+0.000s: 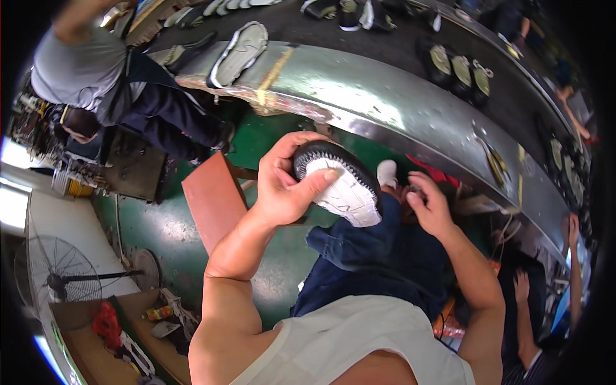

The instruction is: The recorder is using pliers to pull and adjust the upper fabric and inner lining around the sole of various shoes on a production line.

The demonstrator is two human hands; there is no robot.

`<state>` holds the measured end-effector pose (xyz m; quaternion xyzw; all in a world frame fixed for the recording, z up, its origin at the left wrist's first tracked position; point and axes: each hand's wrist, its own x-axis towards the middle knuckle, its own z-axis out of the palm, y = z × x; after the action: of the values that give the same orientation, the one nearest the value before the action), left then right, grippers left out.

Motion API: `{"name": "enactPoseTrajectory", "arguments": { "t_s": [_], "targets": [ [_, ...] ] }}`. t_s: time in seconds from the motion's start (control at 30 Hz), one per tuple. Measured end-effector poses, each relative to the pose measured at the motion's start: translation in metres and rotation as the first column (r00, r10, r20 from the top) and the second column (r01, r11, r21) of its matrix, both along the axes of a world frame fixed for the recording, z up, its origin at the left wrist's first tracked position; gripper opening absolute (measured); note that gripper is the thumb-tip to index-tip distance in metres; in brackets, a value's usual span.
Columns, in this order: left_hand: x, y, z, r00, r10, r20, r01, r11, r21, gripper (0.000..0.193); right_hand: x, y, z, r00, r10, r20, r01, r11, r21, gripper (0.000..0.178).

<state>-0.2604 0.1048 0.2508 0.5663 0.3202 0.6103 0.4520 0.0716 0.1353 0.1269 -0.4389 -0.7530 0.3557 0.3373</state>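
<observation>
My left hand (289,186) is closed around a shoe upper (350,197) held in front of me. The upper is black, with stitching around its edge, and its white underside faces up. My left thumb presses on that white surface. To the right of the upper, and apart from it, my right hand (431,206) has its fingers curled together in a pinch. A small dark thing seems to be at its fingertips, too small to name.
A metal-edged conveyor bench (346,83) carries several shoes and a pale sole (239,54). Pliers (493,160) lie on its edge. A reddish-brown board (215,199) stands left. A person (90,70) works at far left; another person's hand (521,285) is at right. A fan (58,279) and box (77,321) are lower left.
</observation>
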Motion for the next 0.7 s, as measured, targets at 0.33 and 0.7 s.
{"name": "enactPoseTrajectory", "arguments": {
  "t_s": [0.33,0.7],
  "targets": [
    [0.054,-0.006,0.005,0.985,-0.144,0.101,0.145,0.989,-0.005,0.042,-0.023,-0.039,-0.038,0.715,-0.331,-0.615,-0.584,0.199,-0.787,0.077],
    [0.049,0.021,-0.024,0.897,0.026,0.442,0.035,0.991,-0.129,0.056,-0.02,-0.064,-0.044,0.224,-0.52,-0.824,-0.856,0.299,-0.421,0.088]
  ]
}}
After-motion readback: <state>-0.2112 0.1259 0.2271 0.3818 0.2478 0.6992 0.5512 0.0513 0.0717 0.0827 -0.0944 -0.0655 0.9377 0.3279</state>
